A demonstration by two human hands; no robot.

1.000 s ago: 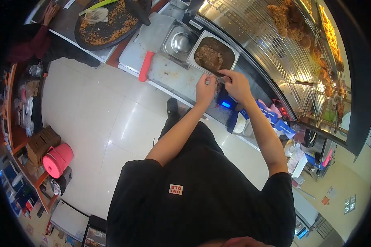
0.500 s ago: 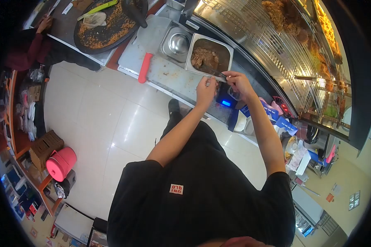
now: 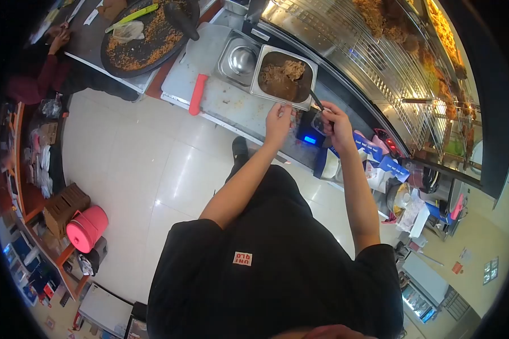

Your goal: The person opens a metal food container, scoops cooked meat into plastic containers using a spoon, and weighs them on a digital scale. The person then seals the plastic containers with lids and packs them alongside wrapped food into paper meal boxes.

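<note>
Grip on our right [image 3: 335, 123] clasps a dark-handled utensil [image 3: 316, 100] slanting over the metal pan [image 3: 266, 96] of shredded brown food [image 3: 293, 70]; grip on our left [image 3: 278, 125] curls at the pan's near rim, its hold impossible to tell; leftward, a red handle [image 3: 198, 95] lies on the tabletop [image 3: 232, 116].

I note 1 head-worn camera, wide-angle, facing forward and steeply down: close above the wearer's black T-shirt [image 3: 291, 271], farther from the steel food pan [image 3: 257, 69] ahead.
</note>
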